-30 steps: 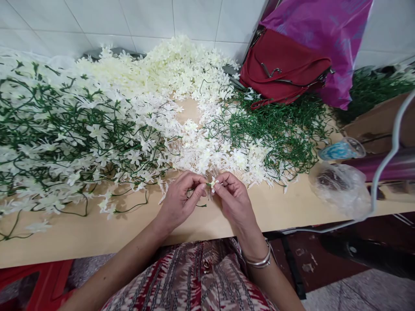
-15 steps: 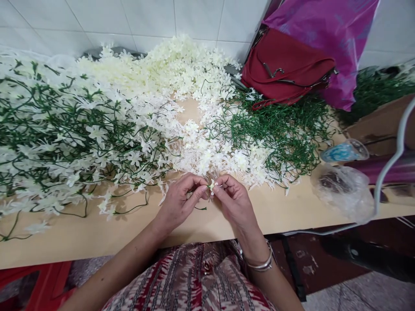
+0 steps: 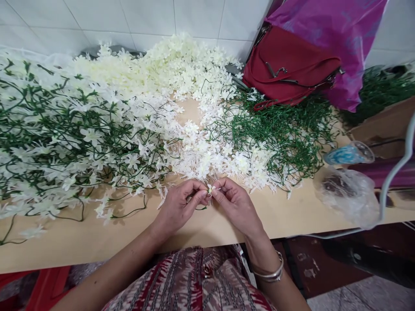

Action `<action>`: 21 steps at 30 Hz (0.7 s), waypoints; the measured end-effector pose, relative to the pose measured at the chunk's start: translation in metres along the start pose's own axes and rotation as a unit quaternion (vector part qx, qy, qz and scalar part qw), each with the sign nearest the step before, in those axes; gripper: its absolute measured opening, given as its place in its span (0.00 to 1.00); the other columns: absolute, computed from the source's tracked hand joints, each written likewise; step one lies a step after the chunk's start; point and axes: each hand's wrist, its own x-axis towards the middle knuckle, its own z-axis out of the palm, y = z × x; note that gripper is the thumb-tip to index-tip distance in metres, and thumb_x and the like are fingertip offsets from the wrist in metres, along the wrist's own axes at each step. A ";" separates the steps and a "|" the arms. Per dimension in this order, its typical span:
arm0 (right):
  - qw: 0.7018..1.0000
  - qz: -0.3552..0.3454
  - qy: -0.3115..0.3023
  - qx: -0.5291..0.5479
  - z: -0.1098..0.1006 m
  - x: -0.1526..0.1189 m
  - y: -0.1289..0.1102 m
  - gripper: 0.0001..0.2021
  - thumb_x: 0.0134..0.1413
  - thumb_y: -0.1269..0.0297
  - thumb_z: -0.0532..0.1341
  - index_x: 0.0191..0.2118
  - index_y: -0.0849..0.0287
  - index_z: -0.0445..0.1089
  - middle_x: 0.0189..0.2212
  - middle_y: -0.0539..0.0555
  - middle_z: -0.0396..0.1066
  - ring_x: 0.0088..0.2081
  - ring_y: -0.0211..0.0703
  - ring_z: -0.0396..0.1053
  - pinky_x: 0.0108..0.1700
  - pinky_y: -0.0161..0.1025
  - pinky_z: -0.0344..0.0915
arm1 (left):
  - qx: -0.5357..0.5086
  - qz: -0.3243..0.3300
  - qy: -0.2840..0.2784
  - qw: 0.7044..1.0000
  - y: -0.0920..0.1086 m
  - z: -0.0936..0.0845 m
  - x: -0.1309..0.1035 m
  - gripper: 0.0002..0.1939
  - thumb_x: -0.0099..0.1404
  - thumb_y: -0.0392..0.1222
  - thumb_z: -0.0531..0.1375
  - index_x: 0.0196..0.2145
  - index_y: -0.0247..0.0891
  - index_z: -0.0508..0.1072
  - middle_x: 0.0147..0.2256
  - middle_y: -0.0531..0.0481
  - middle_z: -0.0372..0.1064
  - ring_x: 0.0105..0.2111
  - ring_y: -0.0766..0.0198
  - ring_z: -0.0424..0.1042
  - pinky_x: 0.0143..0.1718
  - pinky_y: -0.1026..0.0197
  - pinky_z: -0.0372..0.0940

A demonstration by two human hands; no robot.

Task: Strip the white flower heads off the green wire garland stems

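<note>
Near the table's front edge, my left hand (image 3: 181, 207) and my right hand (image 3: 237, 208) meet, fingertips almost touching. Between them is a small white artificial flower (image 3: 210, 189), pinched by my right thumb and finger. My left hand is closed on a thin green stem (image 3: 201, 208); its end shows below the fingers, and the rest is mostly hidden. Just beyond my hands lie loose white petals (image 3: 207, 162). A tangle of bare green stems (image 3: 279, 138) is spread to the right, and flowers joined to stems (image 3: 87, 138) are heaped on the left.
Cream blossoms (image 3: 184, 65) are piled against the tiled wall (image 3: 201, 19). A red handbag (image 3: 292, 65) and a purple plastic bag (image 3: 343, 43) stand at back right. On the right are a plastic cup (image 3: 348, 153), a clear bag (image 3: 353, 198) and a grey cable (image 3: 397, 168).
My fingertips have come slightly closer together around the flower, which sits a little further left. My right forearm has shifted slightly right. Both pinches are kept.
</note>
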 end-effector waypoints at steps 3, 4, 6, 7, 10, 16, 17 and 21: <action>1.000 -0.003 -0.010 -0.008 0.001 0.002 -0.001 0.15 0.63 0.49 0.68 0.37 0.56 0.70 0.28 0.48 0.72 0.31 0.39 0.67 0.36 0.38 0.62 | 0.000 -0.007 0.002 1.000 -0.001 0.000 0.000 0.08 0.77 0.42 0.59 0.38 0.40 0.72 0.30 0.55 0.77 0.30 0.68 0.78 0.36 0.65 0.71; 1.000 -0.004 -0.011 -0.010 0.001 0.002 -0.002 0.15 0.63 0.49 0.68 0.37 0.56 0.70 0.28 0.48 0.72 0.31 0.39 0.67 0.36 0.38 0.63 | 0.000 -0.012 0.005 1.000 -0.001 0.001 -0.001 0.08 0.77 0.43 0.59 0.38 0.40 0.73 0.30 0.55 0.77 0.30 0.68 0.78 0.36 0.65 0.71; 1.000 -0.004 -0.017 -0.014 0.001 0.004 -0.002 0.14 0.63 0.50 0.67 0.37 0.56 0.70 0.28 0.48 0.72 0.31 0.40 0.68 0.37 0.39 0.64 | -0.003 -0.022 0.008 1.000 -0.002 0.001 -0.001 0.09 0.77 0.43 0.58 0.38 0.40 0.73 0.29 0.55 0.77 0.29 0.68 0.78 0.36 0.65 0.71; 1.000 -0.003 -0.020 -0.014 0.000 0.004 -0.002 0.14 0.63 0.50 0.67 0.37 0.55 0.70 0.29 0.48 0.72 0.32 0.40 0.68 0.37 0.39 0.64 | -0.010 -0.027 0.009 1.000 -0.002 0.002 -0.001 0.09 0.78 0.44 0.58 0.38 0.40 0.73 0.29 0.55 0.77 0.29 0.68 0.78 0.36 0.65 0.72; 0.999 0.011 -0.040 0.000 -0.004 0.007 -0.001 0.14 0.63 0.51 0.68 0.38 0.55 0.70 0.29 0.48 0.73 0.33 0.41 0.71 0.39 0.41 0.67 | -0.037 -0.041 0.005 0.998 -0.001 0.003 -0.001 0.10 0.78 0.46 0.58 0.39 0.40 0.73 0.30 0.54 0.77 0.30 0.66 0.79 0.35 0.64 0.73; 0.994 0.036 -0.073 0.071 -0.013 0.012 -0.003 0.13 0.59 0.53 0.72 0.36 0.55 0.72 0.29 0.48 0.76 0.34 0.41 0.73 0.43 0.42 0.69 | -0.038 -0.033 -0.008 0.999 0.003 0.004 0.001 0.08 0.77 0.44 0.59 0.42 0.39 0.75 0.33 0.51 0.78 0.32 0.65 0.78 0.36 0.63 0.74; 0.994 0.038 -0.078 0.073 -0.013 0.013 -0.003 0.13 0.59 0.53 0.72 0.36 0.55 0.72 0.29 0.49 0.76 0.34 0.41 0.73 0.43 0.42 0.69 | -0.038 -0.032 -0.003 0.999 0.003 0.004 0.001 0.08 0.77 0.43 0.59 0.41 0.39 0.75 0.33 0.51 0.78 0.32 0.65 0.78 0.36 0.64 0.74; 0.994 0.040 -0.079 0.064 -0.013 0.015 -0.004 0.14 0.58 0.51 0.72 0.36 0.56 0.73 0.29 0.49 0.77 0.34 0.40 0.73 0.42 0.41 0.69 | -0.047 -0.041 0.013 0.998 0.003 0.004 0.000 0.09 0.76 0.44 0.59 0.39 0.38 0.74 0.32 0.51 0.78 0.31 0.65 0.79 0.34 0.64 0.74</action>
